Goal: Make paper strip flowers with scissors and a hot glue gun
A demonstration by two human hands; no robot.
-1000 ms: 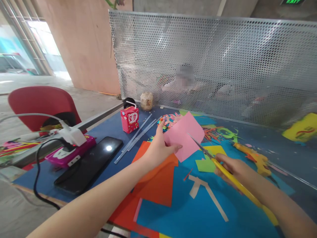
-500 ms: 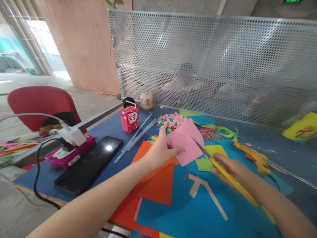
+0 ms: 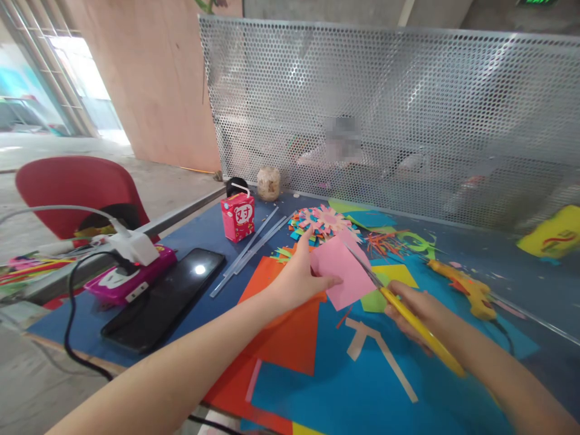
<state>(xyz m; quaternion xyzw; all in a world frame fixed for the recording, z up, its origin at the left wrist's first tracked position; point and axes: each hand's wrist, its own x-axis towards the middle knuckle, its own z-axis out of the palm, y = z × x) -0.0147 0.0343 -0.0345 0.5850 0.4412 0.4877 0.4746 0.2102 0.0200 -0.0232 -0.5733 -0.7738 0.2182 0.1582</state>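
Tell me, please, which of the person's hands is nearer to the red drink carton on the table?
Left. The left hand holds the pink paper a little right of the red drink carton; the right hand, gripping the yellow scissors, is much farther right.

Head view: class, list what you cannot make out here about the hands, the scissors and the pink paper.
- Scissors: handle loops hidden inside the right hand; how far the blades are open is too small to tell.
- Pink paper: its left edge is covered by the left hand.
- Behind the mesh screen: shapes blurred, unreadable.
- Yellow object: cut off by the right edge.
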